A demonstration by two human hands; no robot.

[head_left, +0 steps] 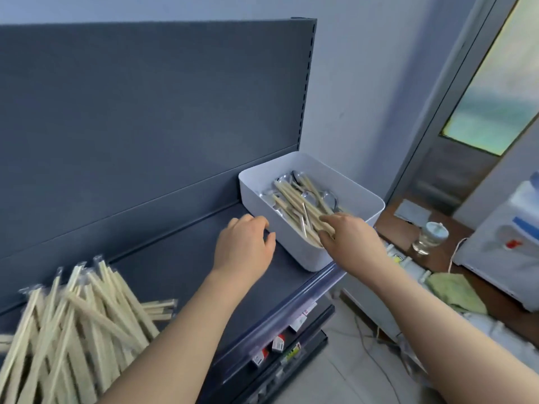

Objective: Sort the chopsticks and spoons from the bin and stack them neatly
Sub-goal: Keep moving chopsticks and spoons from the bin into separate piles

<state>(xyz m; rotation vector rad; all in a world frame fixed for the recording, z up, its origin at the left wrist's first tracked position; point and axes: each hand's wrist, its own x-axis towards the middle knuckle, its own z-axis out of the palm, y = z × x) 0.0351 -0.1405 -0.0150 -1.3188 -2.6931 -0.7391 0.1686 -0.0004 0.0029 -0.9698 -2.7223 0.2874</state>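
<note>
White plastic bin (316,163) sits at the right end of a dark grey shelf (180,258), its near corner at the shelf's front edge. Contents: loose chopsticks (294,199), pale wood, lying mostly lengthwise and crossing one another, mixed with clear plastic spoons (326,196) underneath and between them. Spoon count not readable. Right hand (350,234) reaches over the bin's near wall. Its fingers lie on top of the near ends of several loose chopsticks and its thumb curls in below them, so the hand grips that bundle. The bundle is still inside the bin. Left hand (245,246) is over the shelf just beside the bin's left wall, fingers loosely curled and holding nothing. Fingertips are at the wall, but contact cannot be confirmed. Chopstick pile (73,316) lies at the left end of the same shelf, well apart from the bin. Its pieces are in clear wrappers and fan out unevenly, and a few lie crosswise at the pile's right side. Grey back panel (145,112) rises behind the shelf. Lower shelf holds small red-and-white boxes (277,344). Right of the shelving stands a brown table (399,228) carrying a glass jar (428,237), a folded green cloth (455,293) and a white water dispenser (507,237).
</note>
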